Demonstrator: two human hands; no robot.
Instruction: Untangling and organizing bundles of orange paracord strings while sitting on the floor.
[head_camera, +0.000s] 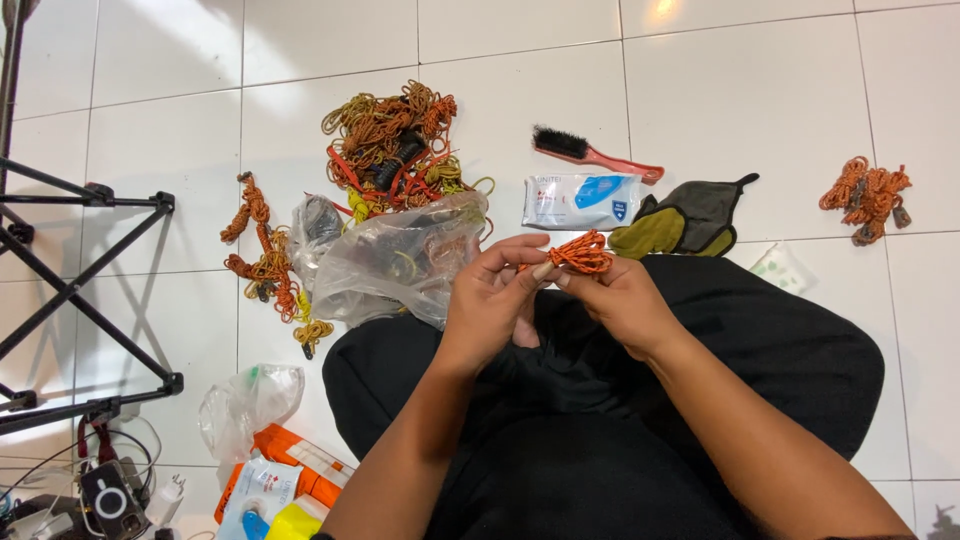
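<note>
- Centre left: tangled cord pile (392, 150) beside a clear plastic bag (400, 262).
- Centre: left hand (490, 300) pinches the orange cord bundle (580, 254), steadying it.
- Right hand (622, 297), fingers closed on the same bundle, keeps it compact.
- Upper right: finished bundles (868, 197) lie apart.

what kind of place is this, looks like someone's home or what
Probably a room at home, with work done seated on the white tiled floor: piles of orange cords, a brush and a wipes pack lie about.
</note>
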